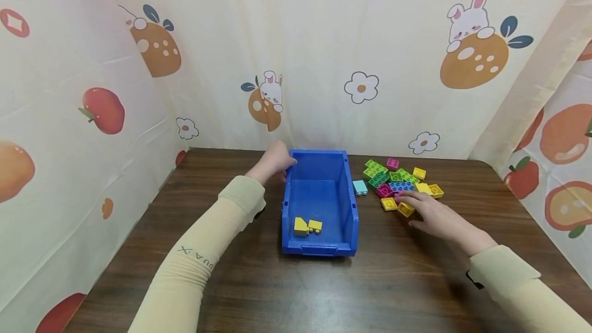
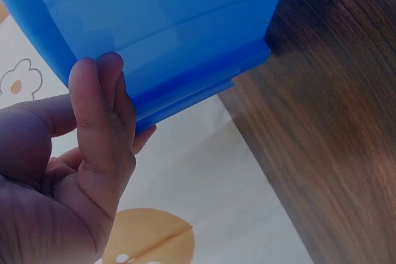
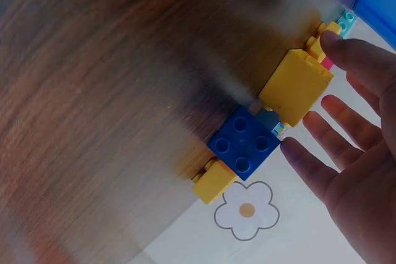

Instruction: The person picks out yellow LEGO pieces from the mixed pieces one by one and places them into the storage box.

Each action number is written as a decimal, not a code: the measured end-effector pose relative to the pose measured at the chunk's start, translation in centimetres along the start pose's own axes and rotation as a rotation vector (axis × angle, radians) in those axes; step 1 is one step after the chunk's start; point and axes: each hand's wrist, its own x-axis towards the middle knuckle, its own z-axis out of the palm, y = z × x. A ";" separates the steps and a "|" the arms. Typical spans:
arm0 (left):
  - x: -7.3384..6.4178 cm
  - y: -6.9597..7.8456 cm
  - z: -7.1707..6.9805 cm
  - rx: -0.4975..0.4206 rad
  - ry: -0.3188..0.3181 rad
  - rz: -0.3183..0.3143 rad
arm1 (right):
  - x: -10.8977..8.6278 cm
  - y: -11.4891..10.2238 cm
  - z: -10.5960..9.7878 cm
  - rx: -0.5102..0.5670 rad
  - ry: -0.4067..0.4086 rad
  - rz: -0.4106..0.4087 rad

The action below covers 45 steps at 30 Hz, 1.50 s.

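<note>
A blue plastic bin stands in the middle of the table, with two small yellow blocks inside near its front. My left hand grips the bin's rim near the back left corner; in the left wrist view its fingers lie against the blue wall. To the right of the bin is a pile of building blocks in green, pink, blue and yellow. My right hand is over the near side of this pile, fingers spread. In the right wrist view, a yellow block and a blue block are close to its fingertips.
A light blue block lies between the bin and the pile. Behind the dark wooden table hangs a printed curtain, which also runs along both sides.
</note>
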 end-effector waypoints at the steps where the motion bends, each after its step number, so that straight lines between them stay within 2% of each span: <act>1: 0.0 0.0 0.0 -0.003 0.000 0.002 | 0.0 0.0 0.1 -0.008 0.007 -0.007; 11: 0.1 0.0 0.1 0.025 0.004 0.005 | 0.4 0.3 0.6 -0.114 0.104 -0.111; 21: 0.0 0.0 0.0 0.014 -0.008 0.002 | 1.0 0.8 1.1 -0.154 0.178 -0.131; 32: 0.5 -0.2 -0.1 -0.002 -0.018 -0.019 | 1.1 0.5 0.8 -0.168 0.155 -0.110; 45: 0.4 0.0 -0.2 -0.006 -0.023 -0.011 | 1.3 0.1 0.0 -0.167 0.111 -0.088</act>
